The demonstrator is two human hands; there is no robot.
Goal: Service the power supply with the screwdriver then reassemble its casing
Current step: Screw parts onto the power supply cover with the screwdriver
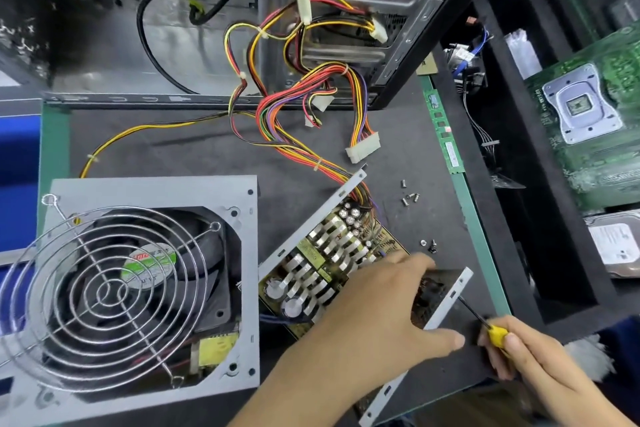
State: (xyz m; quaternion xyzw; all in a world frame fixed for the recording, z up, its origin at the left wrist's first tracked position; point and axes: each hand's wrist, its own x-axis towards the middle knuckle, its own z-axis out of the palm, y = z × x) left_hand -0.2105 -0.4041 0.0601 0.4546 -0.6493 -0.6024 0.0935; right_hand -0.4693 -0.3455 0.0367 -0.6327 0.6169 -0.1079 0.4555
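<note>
Dark mat (pixel 194 149) beneath opened power supply (pixel 332 253)

No print I can read on my bench.
The fan's hub sticker (pixel 147 265) carries red and green lettering, too blurred to make out.

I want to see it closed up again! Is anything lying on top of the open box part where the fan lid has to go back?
Yes. The left hand rests on the open power supply, and the screwdriver in the right hand touches its side wall. The fan cover lies apart to the left, its wire grille loose.
</note>
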